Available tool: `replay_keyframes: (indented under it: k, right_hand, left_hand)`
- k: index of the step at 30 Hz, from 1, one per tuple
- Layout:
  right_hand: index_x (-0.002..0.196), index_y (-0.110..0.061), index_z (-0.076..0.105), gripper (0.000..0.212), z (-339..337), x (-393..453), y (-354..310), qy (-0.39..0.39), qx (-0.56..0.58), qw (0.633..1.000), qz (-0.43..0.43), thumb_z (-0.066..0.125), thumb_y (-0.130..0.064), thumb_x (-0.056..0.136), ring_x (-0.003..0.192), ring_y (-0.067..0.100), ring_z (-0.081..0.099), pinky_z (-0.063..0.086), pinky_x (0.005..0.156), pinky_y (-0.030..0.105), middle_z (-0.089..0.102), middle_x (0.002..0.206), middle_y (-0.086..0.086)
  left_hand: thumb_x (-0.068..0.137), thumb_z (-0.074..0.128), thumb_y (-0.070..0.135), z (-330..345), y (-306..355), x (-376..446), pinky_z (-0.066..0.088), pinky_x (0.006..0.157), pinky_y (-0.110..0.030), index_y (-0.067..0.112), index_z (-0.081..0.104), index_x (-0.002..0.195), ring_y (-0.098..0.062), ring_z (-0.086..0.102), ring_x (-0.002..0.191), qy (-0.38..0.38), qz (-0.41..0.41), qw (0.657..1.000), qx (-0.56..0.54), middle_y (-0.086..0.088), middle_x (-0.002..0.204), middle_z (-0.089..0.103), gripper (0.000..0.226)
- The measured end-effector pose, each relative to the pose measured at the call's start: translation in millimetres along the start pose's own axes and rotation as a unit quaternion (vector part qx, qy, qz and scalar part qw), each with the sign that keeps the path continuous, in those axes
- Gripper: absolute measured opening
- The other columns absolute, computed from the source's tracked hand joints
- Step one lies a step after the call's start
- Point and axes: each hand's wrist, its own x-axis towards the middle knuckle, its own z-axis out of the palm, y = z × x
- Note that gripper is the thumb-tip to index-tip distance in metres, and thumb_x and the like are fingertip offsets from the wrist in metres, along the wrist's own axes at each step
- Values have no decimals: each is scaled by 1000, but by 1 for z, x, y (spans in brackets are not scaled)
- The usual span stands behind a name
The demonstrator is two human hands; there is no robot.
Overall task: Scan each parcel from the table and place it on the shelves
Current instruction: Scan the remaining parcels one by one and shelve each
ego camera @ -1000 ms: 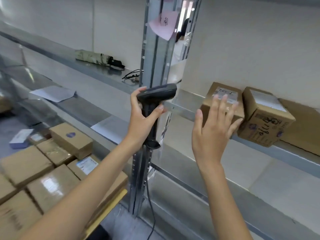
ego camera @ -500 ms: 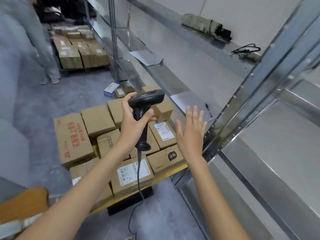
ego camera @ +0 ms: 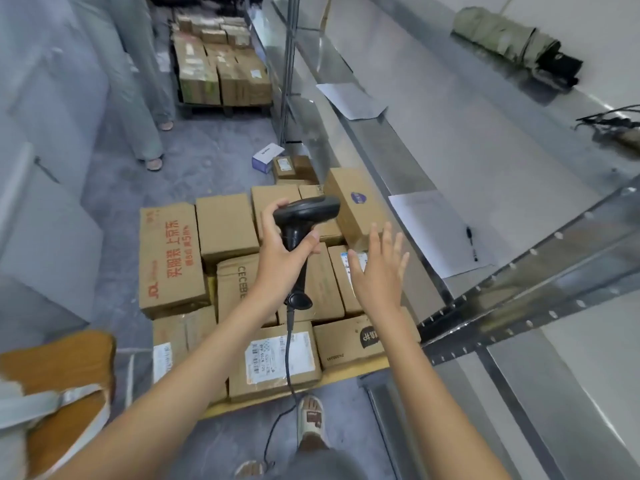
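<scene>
Scanner in my left hand, right hand free above the parcels.

My left hand is wrapped round the grip of the black scanner, its cable hanging down toward the floor. My right hand hovers with fingers spread and straight, holding nothing. Below both, the cardboard parcels lie packed together on the low desk, just beside the metal shelves, where a folded umbrella and loose paper sheets rest.
</scene>
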Motion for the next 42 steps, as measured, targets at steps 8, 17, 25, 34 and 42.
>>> replay_keyframes:
  k: [8, 17, 25, 34, 42]
  right_hand:
    - [161, -20, 10, 74, 24, 105, 23, -53, -4, 997, -48, 49, -43, 102, 155, 32, -9, -6, 122, 52, -1, 169, 8]
    - [162, -22, 5, 91, 61, 193, 52, -160, -14, 987, -27, 57, -56, 95, 154, 39, -9, -2, 124, 57, -8, 168, 12]
    - [160, -31, 3, 96, 97, 230, 57, -194, -36, 980, -6, 58, -65, 89, 152, 45, 0, 9, 121, 62, -9, 168, 14]
    - [159, -31, 19, 76, 95, 207, 48, -124, -63, 990, -22, 58, -37, 95, 141, 44, 27, 25, 113, 51, 6, 168, 15]
    - [157, -36, 25, 80, 29, 99, 23, -82, 173, 980, 44, 70, -35, 92, 143, 38, 24, 20, 116, 51, 11, 168, 10]
  left_hand:
    - [94, 68, -1, 33, -19, 45, 56, 77, -16, 40, 36, 128, -16, 68, 106, 43, -12, 999, 30, 12, 129, 46, 61]
    - [96, 67, 2, 59, -38, 71, 51, 80, -10, 32, 35, 136, -15, 74, 91, 100, -71, 990, 74, 2, 133, 51, 60]
    - [95, 66, -3, 65, -48, 74, 46, 79, -3, 28, 35, 135, 8, 64, 100, 139, -95, 982, 89, -3, 132, 53, 60]
    - [93, 69, 0, 66, -62, 54, 45, 88, -6, 26, 37, 139, -16, 64, 114, 186, -117, 972, 82, 9, 131, 53, 61]
    - [91, 72, 1, 34, -58, 21, 51, 107, -46, 42, 39, 131, 3, 56, 119, 205, -97, 973, 52, 32, 126, 51, 66]
